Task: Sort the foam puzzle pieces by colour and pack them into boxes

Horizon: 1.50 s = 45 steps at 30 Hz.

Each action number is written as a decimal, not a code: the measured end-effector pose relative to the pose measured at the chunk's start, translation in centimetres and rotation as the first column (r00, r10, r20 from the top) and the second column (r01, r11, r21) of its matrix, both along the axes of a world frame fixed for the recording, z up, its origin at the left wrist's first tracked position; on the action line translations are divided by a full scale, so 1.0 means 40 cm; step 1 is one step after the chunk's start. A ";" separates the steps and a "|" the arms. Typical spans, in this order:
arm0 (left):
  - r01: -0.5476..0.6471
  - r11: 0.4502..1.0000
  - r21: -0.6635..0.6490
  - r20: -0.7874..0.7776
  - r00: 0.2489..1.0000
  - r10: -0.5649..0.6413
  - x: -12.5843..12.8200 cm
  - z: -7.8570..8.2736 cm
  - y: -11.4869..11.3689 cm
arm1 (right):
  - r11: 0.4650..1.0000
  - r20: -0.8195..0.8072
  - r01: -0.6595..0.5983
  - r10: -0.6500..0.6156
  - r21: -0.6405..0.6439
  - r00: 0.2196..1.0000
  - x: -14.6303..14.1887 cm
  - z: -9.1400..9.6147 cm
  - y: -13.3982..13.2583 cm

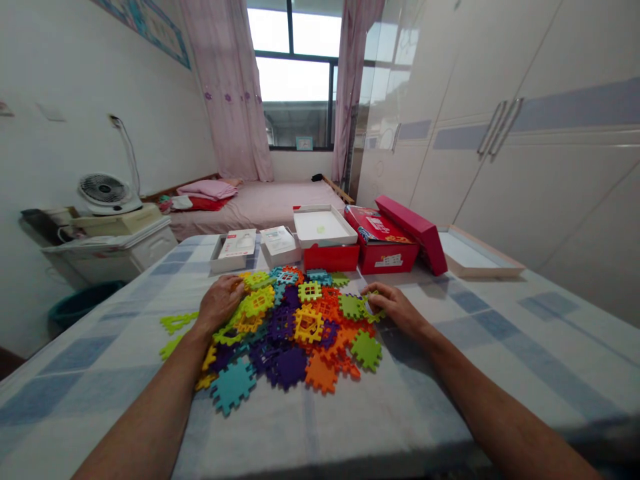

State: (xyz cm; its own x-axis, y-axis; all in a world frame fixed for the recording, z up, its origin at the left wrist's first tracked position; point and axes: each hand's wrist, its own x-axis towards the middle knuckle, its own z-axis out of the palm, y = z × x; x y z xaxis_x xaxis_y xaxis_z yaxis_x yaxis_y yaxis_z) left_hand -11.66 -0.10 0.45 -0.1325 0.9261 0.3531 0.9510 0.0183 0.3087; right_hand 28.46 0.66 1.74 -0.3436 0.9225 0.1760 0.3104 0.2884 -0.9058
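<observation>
Pile of interlocking tiles on the checked tablecloth, lying between your hands. Your left hand rests palm down, fingers loosely spread, on the pile's left edge. Your right hand touches a lime tile at the right edge; whether the fingers pinch it cannot be told. Red boxes stand behind the pile.

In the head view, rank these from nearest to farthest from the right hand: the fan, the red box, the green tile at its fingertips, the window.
1. The green tile, touching the fingertips of the right hand.
2. The red box, just behind the hand, further back on the table.
3. The fan, off the table at far left.
4. The window, in the far wall.
</observation>
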 end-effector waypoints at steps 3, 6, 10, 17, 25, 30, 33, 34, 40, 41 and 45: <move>0.004 1.000 -0.010 -0.002 1.000 -0.004 0.004 0.008 -0.004 | 0.987 0.222 0.061 -0.094 0.151 0.971 -0.008 -0.003 -0.005; 0.002 1.000 -0.009 -0.004 1.000 -0.002 0.008 0.008 -0.005 | 0.981 0.256 0.067 -0.113 0.182 0.960 -0.009 -0.003 -0.006; -0.001 1.000 -0.005 0.017 1.000 0.001 0.006 -0.002 -0.003 | 0.982 0.241 0.009 -0.056 0.191 0.969 -0.004 -0.003 -0.005; -0.177 0.912 0.371 0.117 0.983 0.143 0.094 0.141 -0.064 | 0.967 0.309 0.038 -0.117 0.252 0.944 0.002 -0.022 0.006; 0.931 0.334 0.149 -0.200 0.359 -0.912 0.553 0.181 -0.329 | 0.985 0.193 0.077 -0.106 0.154 0.975 0.005 -0.033 0.020; 0.986 0.144 -0.079 -0.302 0.114 -0.946 0.664 0.023 -0.335 | 0.991 0.029 0.085 -0.089 0.101 0.996 0.001 -0.013 0.007; 0.935 0.352 -0.054 -0.284 0.323 -0.903 0.640 -0.016 -0.291 | 0.981 0.066 0.021 -0.034 0.193 0.997 -0.015 -0.006 -0.012; 0.912 0.409 -0.032 -0.287 0.384 -0.878 0.629 -0.020 -0.278 | 0.972 0.093 -0.024 0.002 0.235 0.996 -0.023 -0.006 -0.017; 0.717 0.683 0.138 -0.335 0.683 -0.649 0.567 0.033 -0.223 | 0.907 0.241 -0.182 0.093 0.379 0.966 -0.060 -0.017 -0.027; 0.652 0.743 0.152 -0.316 0.744 -0.589 0.552 0.049 -0.211 | 0.905 0.242 -0.172 0.080 0.389 0.967 -0.061 -0.018 -0.027; 0.448 0.879 0.165 -0.289 0.874 -0.391 0.467 0.088 -0.153 | 0.906 0.251 -0.149 0.049 0.397 0.967 -0.056 -0.020 -0.032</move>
State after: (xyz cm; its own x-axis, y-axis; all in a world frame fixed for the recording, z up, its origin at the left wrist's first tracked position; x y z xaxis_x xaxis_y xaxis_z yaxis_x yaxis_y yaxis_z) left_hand 7.02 -6.23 3.96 0.3659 0.7689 0.5243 0.8975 -0.4406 0.0198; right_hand 26.21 -0.61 0.93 -0.5060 0.7449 0.4349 0.4460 0.6575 -0.6072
